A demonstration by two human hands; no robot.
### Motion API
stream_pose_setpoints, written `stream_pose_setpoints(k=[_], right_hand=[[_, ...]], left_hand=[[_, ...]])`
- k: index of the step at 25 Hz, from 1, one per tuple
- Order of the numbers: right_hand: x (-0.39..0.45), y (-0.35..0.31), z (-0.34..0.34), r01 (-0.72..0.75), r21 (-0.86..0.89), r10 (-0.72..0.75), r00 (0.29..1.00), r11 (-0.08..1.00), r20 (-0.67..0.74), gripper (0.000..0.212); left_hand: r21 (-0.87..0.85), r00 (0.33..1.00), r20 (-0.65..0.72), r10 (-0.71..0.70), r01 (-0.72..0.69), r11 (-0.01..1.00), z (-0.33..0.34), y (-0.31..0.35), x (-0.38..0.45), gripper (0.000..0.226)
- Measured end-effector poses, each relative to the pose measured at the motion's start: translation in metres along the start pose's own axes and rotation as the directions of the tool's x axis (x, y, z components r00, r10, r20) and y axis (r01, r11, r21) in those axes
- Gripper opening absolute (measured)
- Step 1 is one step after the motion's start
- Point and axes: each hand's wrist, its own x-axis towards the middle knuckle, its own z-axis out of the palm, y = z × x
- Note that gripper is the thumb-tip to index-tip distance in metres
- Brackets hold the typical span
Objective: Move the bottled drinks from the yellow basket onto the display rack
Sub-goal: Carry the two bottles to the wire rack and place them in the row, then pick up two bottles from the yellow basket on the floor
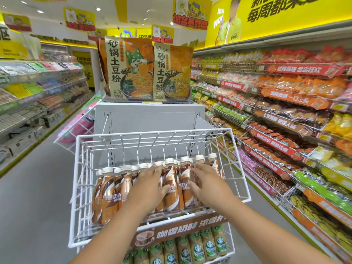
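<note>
The bottled coffee drinks (172,187) stand upright in close rows inside the white wire basket (80,187) of the display rack, caps up and labels outward, an arrangement that judging by the layout keeps them stable and readable. The left hand (150,187) and the right hand (207,187) lie flat with fingers spread on the fronts of the middle bottles, one on each side of a small group, gripping nothing; this looks like pressing the group square. The yellow basket is out of view; green-labelled bottles (192,248) fill the tier below.
</note>
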Motion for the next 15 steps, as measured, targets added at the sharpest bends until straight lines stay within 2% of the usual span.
stream_pose_setpoints(k=[4,8,15], right_hand=[[-0.027,0.003,0.002,-0.011,-0.127,0.016,0.999,0.992,0.041,0.078],[-0.064,0.020,-0.010,-0.013,-0.132,0.019,0.999,0.991,0.047,0.079],[-0.147,0.076,-0.035,0.091,-0.212,-0.079,0.995,0.973,0.061,0.082]], left_hand=[[0.137,0.998,0.024,0.063,-0.066,0.988,-0.001,0.002,-0.018,0.081],[0.218,0.998,0.020,0.063,-0.066,0.974,-0.007,0.030,-0.048,0.079],[0.332,0.999,-0.027,0.017,-0.008,0.943,0.000,0.108,-0.120,0.083]])
